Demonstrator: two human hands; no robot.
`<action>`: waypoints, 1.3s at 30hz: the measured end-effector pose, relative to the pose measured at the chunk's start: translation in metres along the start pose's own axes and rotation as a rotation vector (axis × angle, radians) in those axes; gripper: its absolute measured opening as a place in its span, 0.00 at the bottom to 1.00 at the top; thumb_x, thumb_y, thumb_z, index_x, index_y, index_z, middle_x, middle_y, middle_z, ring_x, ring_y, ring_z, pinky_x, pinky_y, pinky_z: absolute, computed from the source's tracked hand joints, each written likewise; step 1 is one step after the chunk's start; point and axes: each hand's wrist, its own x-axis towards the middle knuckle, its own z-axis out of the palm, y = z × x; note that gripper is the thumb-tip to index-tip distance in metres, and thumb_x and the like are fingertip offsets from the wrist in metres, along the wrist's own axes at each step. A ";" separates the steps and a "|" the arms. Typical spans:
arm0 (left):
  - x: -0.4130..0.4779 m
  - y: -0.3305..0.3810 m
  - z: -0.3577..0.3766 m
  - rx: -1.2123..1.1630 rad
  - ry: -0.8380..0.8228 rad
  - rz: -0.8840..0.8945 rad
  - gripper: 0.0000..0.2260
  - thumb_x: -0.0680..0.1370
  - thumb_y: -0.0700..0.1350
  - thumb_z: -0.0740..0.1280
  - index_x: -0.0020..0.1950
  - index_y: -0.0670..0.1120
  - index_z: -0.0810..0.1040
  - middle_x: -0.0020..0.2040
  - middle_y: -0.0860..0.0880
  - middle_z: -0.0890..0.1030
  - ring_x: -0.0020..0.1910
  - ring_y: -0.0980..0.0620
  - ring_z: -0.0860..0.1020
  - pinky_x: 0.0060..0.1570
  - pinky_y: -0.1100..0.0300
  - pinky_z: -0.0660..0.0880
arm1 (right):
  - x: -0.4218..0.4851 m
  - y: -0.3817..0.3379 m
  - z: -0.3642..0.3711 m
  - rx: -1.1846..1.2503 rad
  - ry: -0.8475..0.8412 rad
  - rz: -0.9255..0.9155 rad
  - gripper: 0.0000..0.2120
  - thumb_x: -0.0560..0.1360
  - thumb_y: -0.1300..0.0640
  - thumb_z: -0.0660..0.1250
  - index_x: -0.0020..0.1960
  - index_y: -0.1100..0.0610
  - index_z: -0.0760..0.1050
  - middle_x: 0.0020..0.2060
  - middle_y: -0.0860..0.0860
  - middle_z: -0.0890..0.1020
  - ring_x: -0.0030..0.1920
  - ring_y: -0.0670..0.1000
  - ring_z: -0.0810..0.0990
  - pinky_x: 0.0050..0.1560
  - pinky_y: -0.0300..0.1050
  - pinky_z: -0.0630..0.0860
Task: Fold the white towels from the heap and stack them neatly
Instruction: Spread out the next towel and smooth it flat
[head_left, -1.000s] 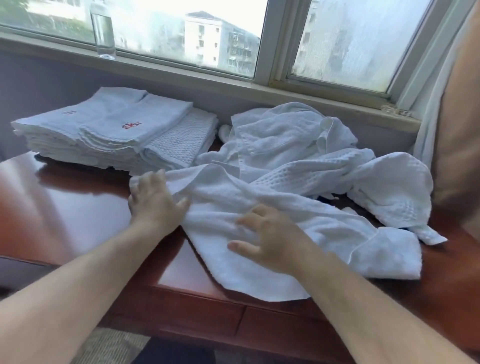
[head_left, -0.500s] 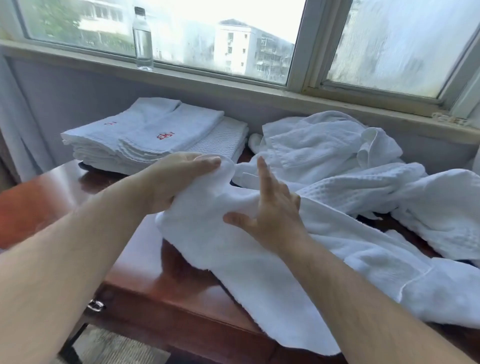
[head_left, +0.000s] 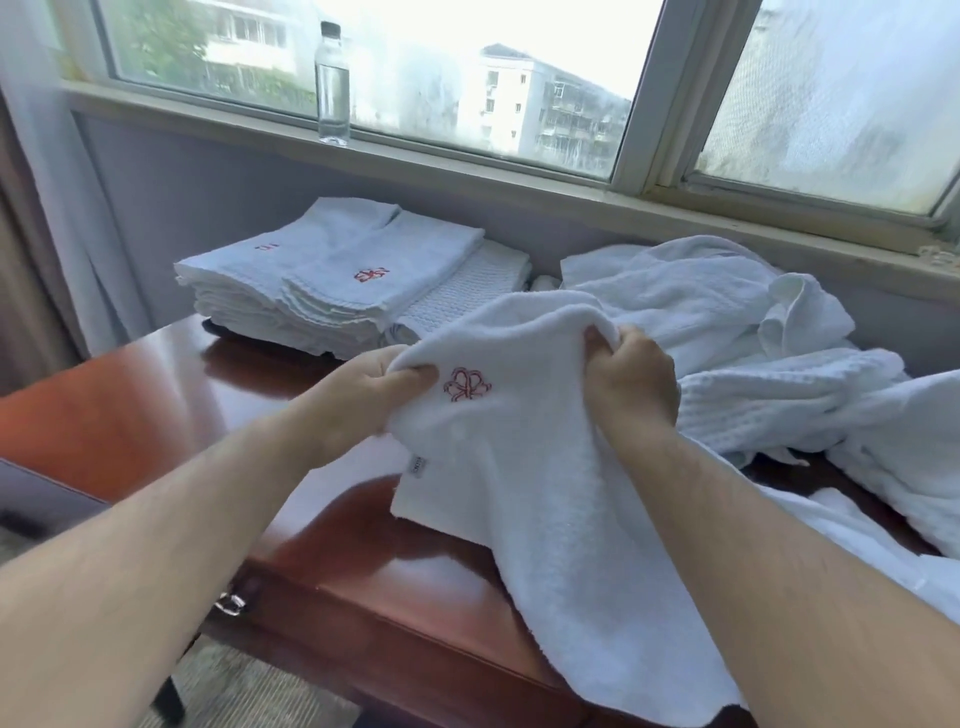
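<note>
Both hands hold one white towel up by its top edge, fold not yet begun.

The left hand and right hand each pinch a bunch of the towel, and its lower part trails on the table at the near edge. The next move, I judge, calls for finding the corners and spreading it square. The folded stack lies far left and the heap far right.
</note>
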 end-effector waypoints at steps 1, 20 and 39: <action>-0.002 0.006 -0.003 0.024 0.005 0.012 0.22 0.75 0.52 0.68 0.62 0.38 0.76 0.58 0.34 0.81 0.52 0.36 0.79 0.57 0.33 0.73 | 0.000 -0.001 0.001 0.009 0.005 -0.005 0.16 0.82 0.44 0.56 0.49 0.54 0.75 0.46 0.55 0.83 0.51 0.62 0.79 0.59 0.59 0.73; -0.006 -0.014 -0.064 1.095 0.354 -0.346 0.20 0.78 0.51 0.67 0.66 0.44 0.69 0.61 0.41 0.76 0.58 0.40 0.75 0.54 0.51 0.73 | -0.043 -0.028 0.041 -0.469 -0.352 -0.354 0.24 0.76 0.46 0.66 0.71 0.48 0.68 0.65 0.55 0.71 0.66 0.59 0.67 0.64 0.56 0.66; -0.074 -0.060 -0.023 1.051 0.191 0.085 0.33 0.76 0.67 0.42 0.71 0.53 0.68 0.70 0.51 0.68 0.71 0.49 0.64 0.69 0.50 0.61 | -0.077 0.019 0.064 -0.350 -0.632 -0.530 0.25 0.85 0.47 0.51 0.79 0.54 0.61 0.80 0.53 0.60 0.80 0.50 0.52 0.79 0.46 0.45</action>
